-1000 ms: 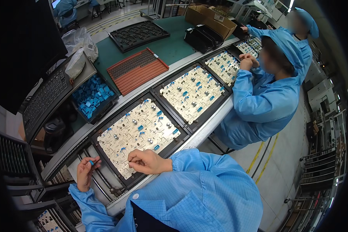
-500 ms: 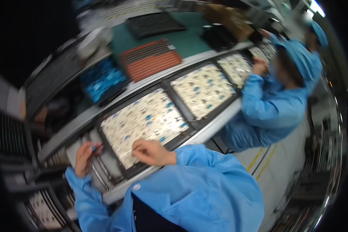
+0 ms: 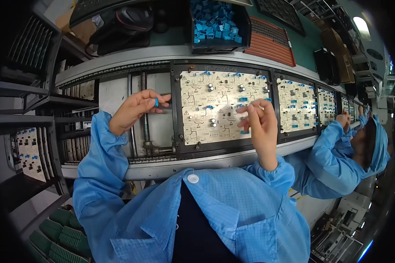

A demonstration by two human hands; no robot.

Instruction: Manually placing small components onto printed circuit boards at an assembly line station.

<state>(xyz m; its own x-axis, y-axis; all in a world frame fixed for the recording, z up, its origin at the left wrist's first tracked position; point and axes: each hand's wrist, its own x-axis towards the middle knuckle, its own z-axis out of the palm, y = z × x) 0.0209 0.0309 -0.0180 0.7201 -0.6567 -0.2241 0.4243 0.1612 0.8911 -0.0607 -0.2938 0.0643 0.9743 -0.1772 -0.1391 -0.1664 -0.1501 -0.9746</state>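
Fingertips of your left hand (image 3: 134, 109) pinch a small blue component (image 3: 156, 102), kept ready beside the circuit board (image 3: 215, 105); your right hand (image 3: 261, 118) hovers over it, fingers loosely curled, seemingly empty.

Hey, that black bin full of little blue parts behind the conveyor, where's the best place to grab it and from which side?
Probably by its near front wall, reaching over the circuit board from the conveyor side. The black bin is open-topped with upright walls, and its front rim faces the person. Loose blue parts fill it, so hook the fingers over the rim and keep it level.
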